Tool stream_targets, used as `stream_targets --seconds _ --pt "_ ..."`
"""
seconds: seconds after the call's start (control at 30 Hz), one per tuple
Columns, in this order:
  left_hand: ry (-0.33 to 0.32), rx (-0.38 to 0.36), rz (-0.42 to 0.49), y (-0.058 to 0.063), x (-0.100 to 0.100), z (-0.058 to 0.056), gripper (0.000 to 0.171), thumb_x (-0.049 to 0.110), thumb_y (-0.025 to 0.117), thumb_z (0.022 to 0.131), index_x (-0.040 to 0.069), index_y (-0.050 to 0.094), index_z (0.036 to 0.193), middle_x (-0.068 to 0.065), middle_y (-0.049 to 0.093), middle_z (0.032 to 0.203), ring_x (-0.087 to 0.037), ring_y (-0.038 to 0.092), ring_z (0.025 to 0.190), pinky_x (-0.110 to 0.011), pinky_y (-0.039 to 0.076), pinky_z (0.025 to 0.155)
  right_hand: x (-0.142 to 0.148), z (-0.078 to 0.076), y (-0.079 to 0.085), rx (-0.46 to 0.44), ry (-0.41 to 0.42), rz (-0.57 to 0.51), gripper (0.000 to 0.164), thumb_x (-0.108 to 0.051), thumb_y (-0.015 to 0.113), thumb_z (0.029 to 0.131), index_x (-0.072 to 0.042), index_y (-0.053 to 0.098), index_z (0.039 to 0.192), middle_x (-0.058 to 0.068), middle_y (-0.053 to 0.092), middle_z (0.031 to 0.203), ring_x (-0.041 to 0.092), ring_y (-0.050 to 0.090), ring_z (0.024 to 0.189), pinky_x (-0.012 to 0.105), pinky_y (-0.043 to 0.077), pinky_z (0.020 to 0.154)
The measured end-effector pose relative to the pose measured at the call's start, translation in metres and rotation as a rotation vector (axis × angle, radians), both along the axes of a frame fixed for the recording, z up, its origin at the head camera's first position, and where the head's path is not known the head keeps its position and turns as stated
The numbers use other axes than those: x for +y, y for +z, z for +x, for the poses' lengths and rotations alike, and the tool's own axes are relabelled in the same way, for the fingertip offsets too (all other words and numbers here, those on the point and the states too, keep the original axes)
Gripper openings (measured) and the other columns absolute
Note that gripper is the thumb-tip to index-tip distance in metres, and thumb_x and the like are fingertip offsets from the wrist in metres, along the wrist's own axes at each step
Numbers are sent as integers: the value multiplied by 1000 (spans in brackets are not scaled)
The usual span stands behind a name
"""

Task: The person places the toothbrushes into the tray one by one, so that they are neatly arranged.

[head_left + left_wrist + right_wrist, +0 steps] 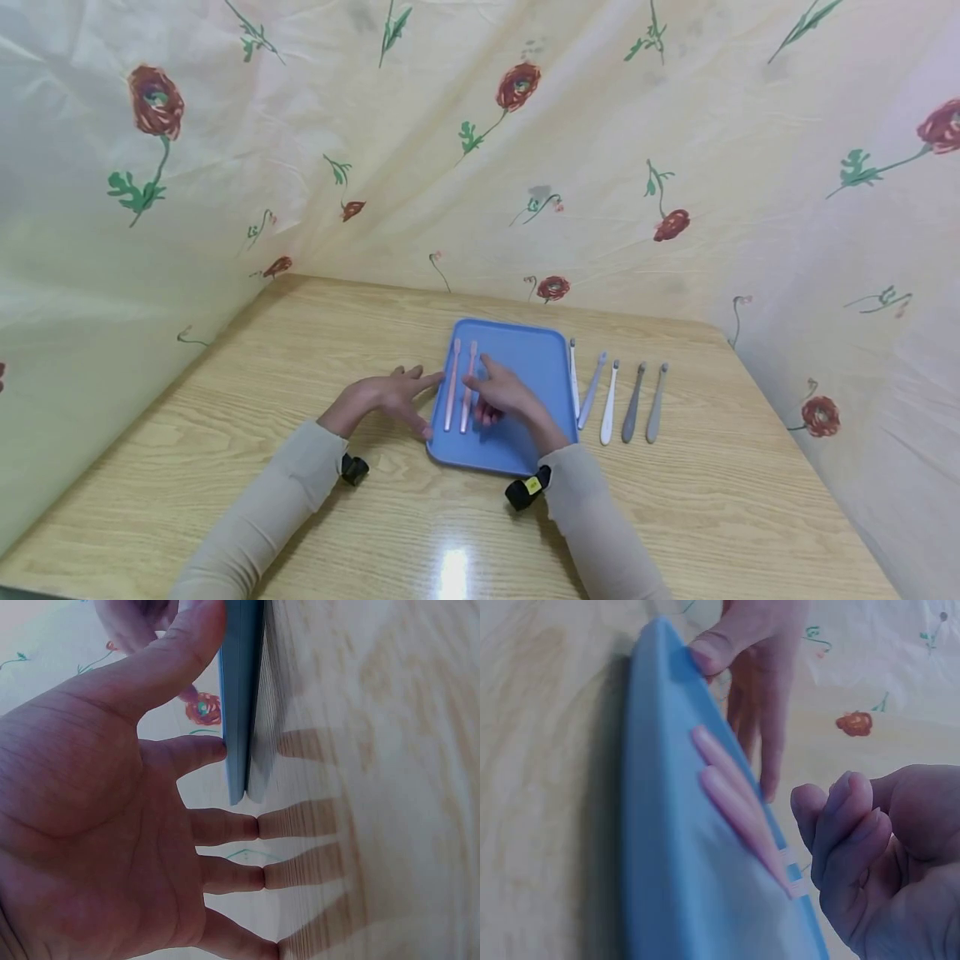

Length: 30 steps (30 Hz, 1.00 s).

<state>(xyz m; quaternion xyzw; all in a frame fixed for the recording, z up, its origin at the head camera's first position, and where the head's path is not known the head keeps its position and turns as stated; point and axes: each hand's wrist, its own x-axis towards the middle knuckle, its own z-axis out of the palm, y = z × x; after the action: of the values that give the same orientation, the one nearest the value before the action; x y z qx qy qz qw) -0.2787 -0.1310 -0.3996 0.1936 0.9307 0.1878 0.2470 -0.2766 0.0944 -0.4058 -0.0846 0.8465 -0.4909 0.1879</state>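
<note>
A blue tray (536, 358) lies on the table with two pink toothbrushes, one at its left side (452, 387) and a second pink toothbrush (466, 408) just right of it. My left hand (393, 393) touches the tray's left edge with thumb and index finger; in the left wrist view its other fingers reach straight to the tabletop. Above the tray, beside the second toothbrush, is my right hand (504, 393). Its index finger and thumb extend while the other fingers bend loosely. Nothing is between the right hand's fingers (847, 825) in the right wrist view.
Right of the tray lie a white toothbrush (573, 375) close along its edge, a lavender toothbrush (592, 392), another white toothbrush (610, 408), a dark grey toothbrush (633, 408) and a lighter grey toothbrush (656, 408). Flowered cloth (420, 225) hangs around the wooden table (360, 533).
</note>
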Motion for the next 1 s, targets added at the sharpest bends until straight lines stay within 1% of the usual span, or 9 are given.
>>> stream_targets --seconds 0.23,0.5,0.7,0.87,1.0 --pt "7 4 3 -2 0 0 108 52 82 77 29 18 162 -21 8 169 -52 2 154 -75 13 117 2 1 13 45 20 2 77 -33 51 105 -9 6 162 3 61 55 11 53 41 25 45 41" --pt "2 9 5 -2 0 0 108 52 81 78 29 18 162 -21 8 169 -51 2 155 -75 13 117 11 3 26 63 20 15 77 -37 50 105 -12 7 163 2 62 57 10 54 43 28 48 46" --pt "12 4 7 0 1 1 108 52 82 77 30 17 162 -20 8 169 -50 1 155 -74 11 118 28 1 37 93 11 13 76 -38 50 105 -13 6 163 0 62 55 10 54 42 28 48 45" --pt "16 4 12 0 1 2 109 51 82 77 29 18 162 -20 8 169 -50 1 155 -75 11 118 46 2 47 82 12 -13 78 -39 48 106 -14 1 163 -1 61 55 10 54 42 25 46 45" --pt "13 4 10 0 2 2 109 50 82 77 28 18 162 -20 8 169 -50 1 155 -75 11 118 61 3 54 96 -1 -19 79 -40 48 106 -12 1 163 0 62 55 10 55 43 27 48 46"
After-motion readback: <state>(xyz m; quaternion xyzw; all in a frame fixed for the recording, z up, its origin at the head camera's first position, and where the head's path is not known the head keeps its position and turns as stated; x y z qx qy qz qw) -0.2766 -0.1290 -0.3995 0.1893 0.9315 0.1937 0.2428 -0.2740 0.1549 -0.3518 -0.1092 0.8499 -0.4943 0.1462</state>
